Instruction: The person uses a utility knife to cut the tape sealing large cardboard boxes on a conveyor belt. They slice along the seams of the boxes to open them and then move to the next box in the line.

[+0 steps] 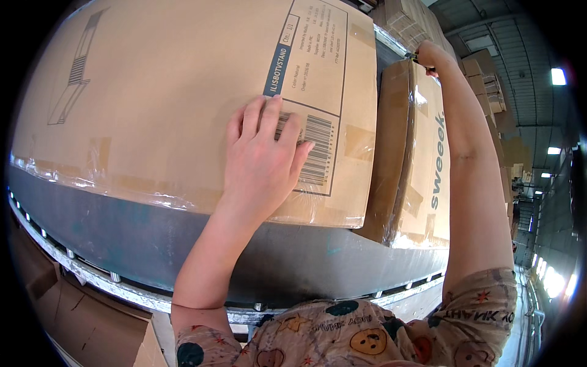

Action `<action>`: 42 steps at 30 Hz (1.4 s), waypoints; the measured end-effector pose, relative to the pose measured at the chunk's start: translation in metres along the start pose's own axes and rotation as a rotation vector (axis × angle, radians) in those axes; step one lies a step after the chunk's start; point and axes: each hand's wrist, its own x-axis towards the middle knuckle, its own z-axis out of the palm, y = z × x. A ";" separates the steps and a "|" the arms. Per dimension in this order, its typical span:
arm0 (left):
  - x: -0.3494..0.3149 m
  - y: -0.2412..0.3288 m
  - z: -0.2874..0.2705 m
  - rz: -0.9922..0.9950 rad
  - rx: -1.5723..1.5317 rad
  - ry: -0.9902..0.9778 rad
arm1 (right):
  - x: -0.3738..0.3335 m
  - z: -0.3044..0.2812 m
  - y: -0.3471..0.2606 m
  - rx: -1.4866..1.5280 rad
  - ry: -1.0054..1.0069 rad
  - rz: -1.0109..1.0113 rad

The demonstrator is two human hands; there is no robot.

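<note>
As a person in a printed shirt [351, 333] leans over a dark belt [153, 229], the left hand [260, 159] lies flat on the large box [165, 122], fingers spread and gripping nothing, the fingertips over its printed label [321, 101]. The right hand [433, 57], arm outstretched, is closed around a dark item [412, 56], too small to identify, at the far end of the narrow box [422, 177]. Both boxes rest on the belt, the narrow one just beside the large one's right edge. Clear tape [147, 197] runs along the large box's near edge, and a line drawing [76, 70] marks its upper left. Brown cardboard [92, 333] sits below the belt's rail [116, 285] at lower left; stacked cartons [403, 21] stand beyond, under bright lights [558, 76].
</note>
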 end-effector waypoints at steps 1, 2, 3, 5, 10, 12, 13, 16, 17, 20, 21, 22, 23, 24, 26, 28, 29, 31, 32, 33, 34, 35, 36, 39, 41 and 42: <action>0.000 -0.001 0.001 0.003 -0.006 0.004 | -0.004 -0.003 -0.001 -0.024 -0.014 -0.003; 0.000 -0.002 0.001 0.006 -0.012 0.008 | -0.010 -0.007 -0.001 -0.047 -0.028 -0.005; -0.001 -0.002 0.001 0.008 -0.022 0.011 | -0.019 -0.009 -0.001 -0.073 -0.044 -0.006; -0.001 -0.001 0.001 0.021 -0.040 0.013 | -0.034 -0.008 0.013 0.083 -0.090 -0.012; -0.001 0.001 0.002 0.019 -0.055 0.018 | -0.029 0.006 0.043 0.477 -0.148 0.033; -0.001 0.001 0.002 0.024 -0.056 0.016 | -0.034 0.014 0.052 0.559 -0.086 0.031; -0.001 0.000 0.002 0.020 -0.061 0.014 | -0.040 0.017 0.052 0.600 -0.053 0.027; -0.001 0.001 0.003 0.019 -0.065 0.013 | -0.059 0.033 0.042 0.465 0.245 0.010; -0.001 0.002 0.003 0.025 -0.057 0.013 | -0.068 0.037 0.039 0.406 0.369 0.004; -0.001 0.002 0.003 0.028 -0.031 0.011 | -0.086 0.029 0.034 0.470 0.335 -0.031; -0.001 0.002 0.002 0.036 -0.029 0.010 | -0.092 0.026 0.035 0.500 0.265 -0.021; -0.001 0.002 0.001 0.037 -0.029 0.008 | -0.088 0.028 0.040 0.502 0.151 0.001; -0.001 0.002 0.002 0.039 -0.027 0.005 | -0.091 0.028 0.042 0.494 0.138 0.007; -0.001 0.002 0.002 0.038 -0.022 0.003 | -0.095 0.027 0.041 0.488 0.124 0.008; 0.001 0.003 0.001 0.044 -0.021 -0.001 | -0.100 0.027 0.034 0.447 0.137 0.019; 0.000 0.003 0.000 0.046 -0.016 -0.002 | -0.106 0.029 0.023 0.376 0.187 0.039; 0.000 0.003 0.000 0.046 -0.010 -0.001 | -0.107 0.031 0.023 0.397 0.188 0.039; -0.001 0.003 0.001 0.042 -0.011 0.006 | -0.107 0.032 0.023 0.425 0.193 0.036; -0.001 0.002 0.001 0.040 -0.011 0.010 | -0.104 0.032 0.021 0.423 0.193 0.039; -0.001 0.003 0.001 0.041 -0.016 0.014 | -0.101 0.032 0.023 0.421 0.195 0.047; -0.002 0.003 0.002 0.038 -0.023 0.012 | -0.097 0.032 0.023 0.419 0.196 0.054; -0.002 0.003 0.002 0.035 -0.028 0.011 | -0.090 0.036 0.025 0.427 0.184 0.051; -0.002 0.001 0.003 0.035 -0.033 0.010 | -0.083 0.041 0.024 0.438 0.174 0.050; -0.001 0.003 0.002 0.039 -0.041 -0.011 | -0.065 0.057 0.026 0.434 0.218 0.033; 0.000 0.004 0.003 0.037 -0.048 -0.012 | -0.042 0.067 0.037 0.384 0.219 0.015; -0.002 0.004 0.003 0.027 -0.045 -0.016 | -0.040 0.062 0.030 0.428 0.256 0.027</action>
